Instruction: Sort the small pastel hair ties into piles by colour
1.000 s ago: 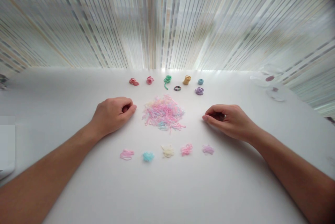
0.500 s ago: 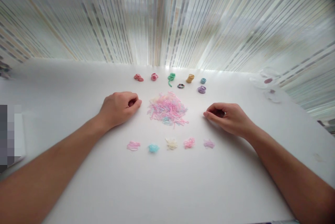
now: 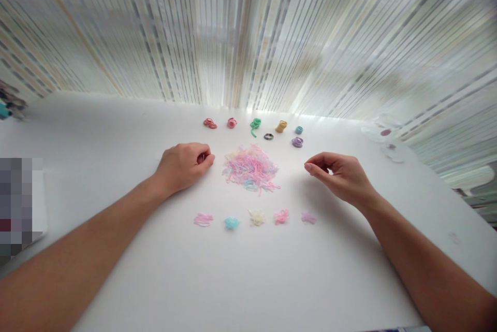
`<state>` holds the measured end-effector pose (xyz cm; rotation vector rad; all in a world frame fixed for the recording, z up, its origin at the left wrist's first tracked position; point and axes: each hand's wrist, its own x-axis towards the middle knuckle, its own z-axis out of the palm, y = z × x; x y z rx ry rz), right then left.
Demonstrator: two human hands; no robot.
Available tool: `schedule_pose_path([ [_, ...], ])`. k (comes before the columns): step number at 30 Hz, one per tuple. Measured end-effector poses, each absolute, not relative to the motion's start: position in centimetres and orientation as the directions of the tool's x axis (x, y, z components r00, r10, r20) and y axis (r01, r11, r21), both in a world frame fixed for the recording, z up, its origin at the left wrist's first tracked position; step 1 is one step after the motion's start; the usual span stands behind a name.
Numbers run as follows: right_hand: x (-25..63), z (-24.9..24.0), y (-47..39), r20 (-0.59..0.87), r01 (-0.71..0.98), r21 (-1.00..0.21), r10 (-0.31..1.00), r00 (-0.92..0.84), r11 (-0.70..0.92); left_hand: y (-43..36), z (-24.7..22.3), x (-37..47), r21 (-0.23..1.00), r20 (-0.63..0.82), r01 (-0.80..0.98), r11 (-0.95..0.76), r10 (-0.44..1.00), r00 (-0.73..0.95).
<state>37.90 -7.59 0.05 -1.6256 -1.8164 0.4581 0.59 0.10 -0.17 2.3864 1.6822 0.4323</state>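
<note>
A loose heap of thin pastel strands (image 3: 251, 167) lies mid-table. My left hand (image 3: 187, 166) rests just left of it, fingers curled and closed, with nothing visible in them. To the right, my right hand (image 3: 338, 174) has thumb and forefinger tips pinched together; whether something tiny is between them is too small to tell. Nearer me is a row of small piles: pink (image 3: 204, 219), light blue (image 3: 232, 223), cream (image 3: 257, 217), brighter pink (image 3: 281, 216) and lilac (image 3: 308, 217).
Behind the heap are red (image 3: 210, 123), pink (image 3: 232, 123), green (image 3: 255, 125), yellow (image 3: 281, 126), blue (image 3: 298, 129) and purple (image 3: 297, 142) coils, plus a dark ring (image 3: 268, 136). Clear round items (image 3: 392, 153) lie right; a striped curtain (image 3: 240, 31) hangs behind.
The view has shifted slightly, so the table items appear lower. My right hand looks a little raised, its fingertips closer together. My left hand keeps its place beside the heap.
</note>
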Motion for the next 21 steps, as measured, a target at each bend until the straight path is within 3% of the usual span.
schedule_pose_path([
  [9,29.9,4.4,-8.0,0.17,0.706,-0.555,0.891,-0.42,0.439,0.2,-0.4,0.5,0.324,0.15,0.875,-0.36,0.933,0.328],
  [21,28.6,3.3,-6.8,0.095,0.711,-0.516,0.857,-0.507,0.478,0.1,-0.6,0.6,0.317,0.158,0.879,-0.357,0.933,0.322],
])
